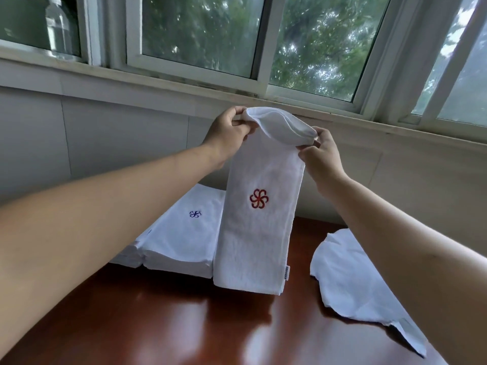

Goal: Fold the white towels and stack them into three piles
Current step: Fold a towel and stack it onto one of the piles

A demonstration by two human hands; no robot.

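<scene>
Head view: both forearms reach out over the desk (184, 325). Left hand (228, 133) and right hand (320, 154) pinch the top corners of the white towel (259, 227), hanging lengthwise-folded below their grip. Folded stack (181, 241) lies lower left. Judgement: folding underway; halving crosswise comes next.

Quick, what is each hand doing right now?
Left hand: pinching the top left corner of the red-logo towel.
Right hand: pinching its top right corner.

The hanging towel (257, 233) is white with a red pinwheel emblem (259, 198). The folded stack (181, 238) on the left is white, bearing a blue emblem (195, 214). The table (184, 325) is glossy reddish-brown.
</scene>
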